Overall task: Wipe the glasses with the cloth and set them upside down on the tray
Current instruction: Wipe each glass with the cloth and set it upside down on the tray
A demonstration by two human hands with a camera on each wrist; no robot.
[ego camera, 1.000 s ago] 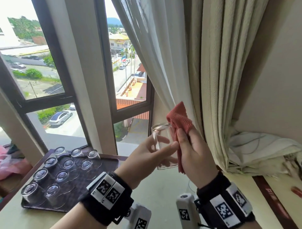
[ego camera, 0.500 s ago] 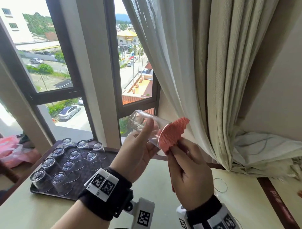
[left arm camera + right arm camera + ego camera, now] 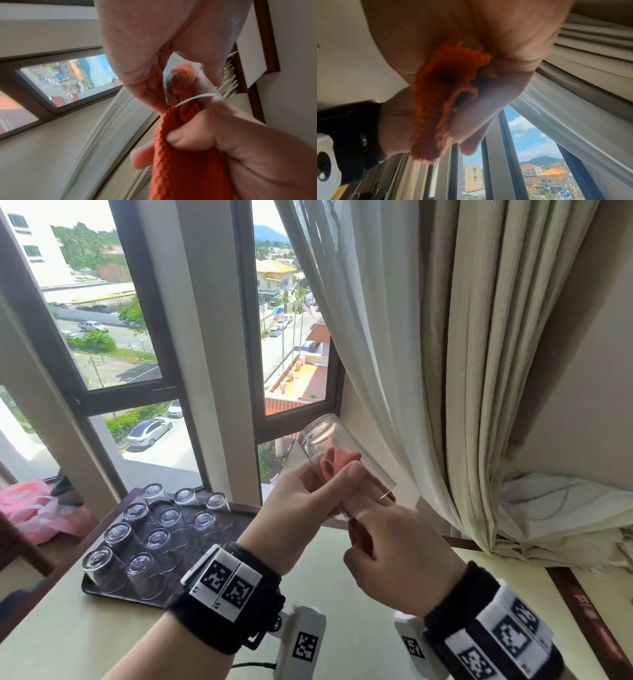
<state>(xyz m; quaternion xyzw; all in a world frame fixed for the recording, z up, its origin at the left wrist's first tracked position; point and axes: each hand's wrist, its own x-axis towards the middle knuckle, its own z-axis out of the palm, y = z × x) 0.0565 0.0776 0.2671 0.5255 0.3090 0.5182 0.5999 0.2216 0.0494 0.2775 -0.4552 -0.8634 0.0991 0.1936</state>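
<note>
Mid-wipe, inside of the glass. My left hand (image 3: 291,508) wraps the glass (image 3: 337,453), thumb across the front wall, fingers curled behind. The glass is tilted, base up toward the window (image 3: 137,337), mouth down toward me. I read that tilt as deliberate: it points the opening at the other hand so the cloth can go straight in.

My right hand (image 3: 394,553) pinches the cloth (image 3: 337,463). Left wrist view shows the thumb clamping the red weave against the curled fingers just below the rim, with the bunched front end already pushed inside the glass. The rest of the cloth trails down out of the fist. Holding it close to the rim looks like the way to keep the wad stiff enough to reach the bottom. Right wrist view is mostly palm and cloth, blurred; nothing more to get from it.

Both hands are up in the air above the table (image 3: 102,638), near the curtain (image 3: 479,371), well apart from the tray (image 3: 89,587).

The tray sits at the left of the table under the window, with eleven glasses on it that I can count, all base up, in rows. Bare tray on the near right side, so that's the likely slot for this one.

Judgement: wipe not finished, placement still to come. Risk is grip: thin, smooth glass held one-handed while the other hand pushes into it.
</note>
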